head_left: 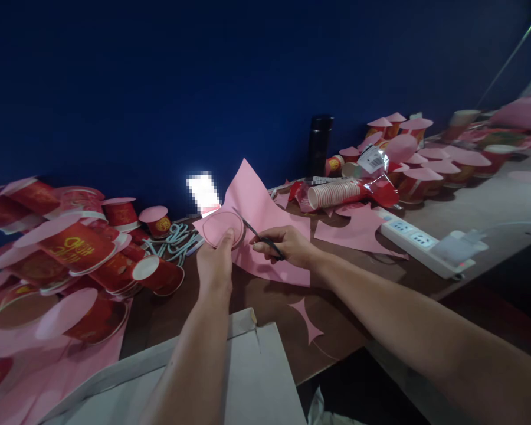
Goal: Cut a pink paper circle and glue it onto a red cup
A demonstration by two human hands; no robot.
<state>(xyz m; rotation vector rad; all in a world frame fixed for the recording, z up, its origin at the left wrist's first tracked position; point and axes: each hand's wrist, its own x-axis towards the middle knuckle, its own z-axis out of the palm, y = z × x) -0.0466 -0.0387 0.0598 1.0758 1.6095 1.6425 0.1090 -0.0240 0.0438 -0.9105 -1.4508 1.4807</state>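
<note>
My left hand (216,262) pinches a pink paper sheet (261,236) held up over the brown table (274,307), thumb pressed on a circle (223,227) drawn on it. In my right hand (287,245) are dark scissors (259,235), fingers through the handles, blades open at the circle's right edge. The sheet stands tilted with its upper corner pointing up.
Red paper cups (75,248) with pink paper lids pile up at the left, and more (418,165) at the back right. A sleeve of stacked cups (340,192), a white power strip (418,239), a black bottle (319,144), pink scraps (308,319) and a white box (256,378) lie around.
</note>
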